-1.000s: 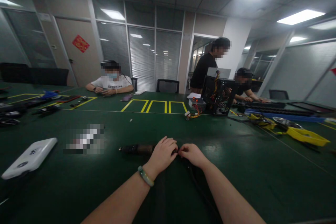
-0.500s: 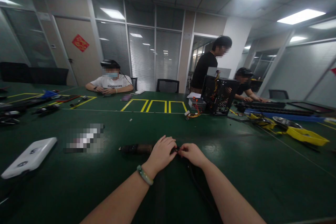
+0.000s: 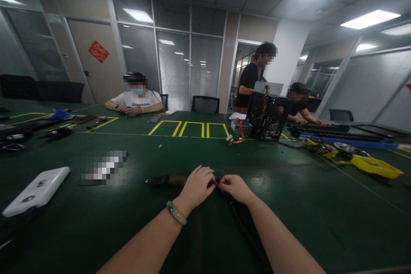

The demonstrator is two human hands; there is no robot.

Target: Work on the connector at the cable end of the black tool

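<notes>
My left hand (image 3: 198,185), with a green bracelet on its wrist, is curled over the right end of a dark tube-shaped object (image 3: 167,180) lying on the green table (image 3: 289,205). Its fingers are closed around that end. My right hand (image 3: 233,187) sits just to the right and pinches a small dark part where the two hands meet. What the right fingers hold is too small to name. A dark cable (image 3: 239,227) trails from the hands toward me.
A white flat device (image 3: 37,191) lies at left. An open computer case (image 3: 267,116) with coloured wires stands at the back right, with two people beside it. Another person sits at the far side. Yellow trays (image 3: 374,166) and tools lie at right.
My hands have barely moved on the dark object. The standing person at the back has shifted slightly to the left.
</notes>
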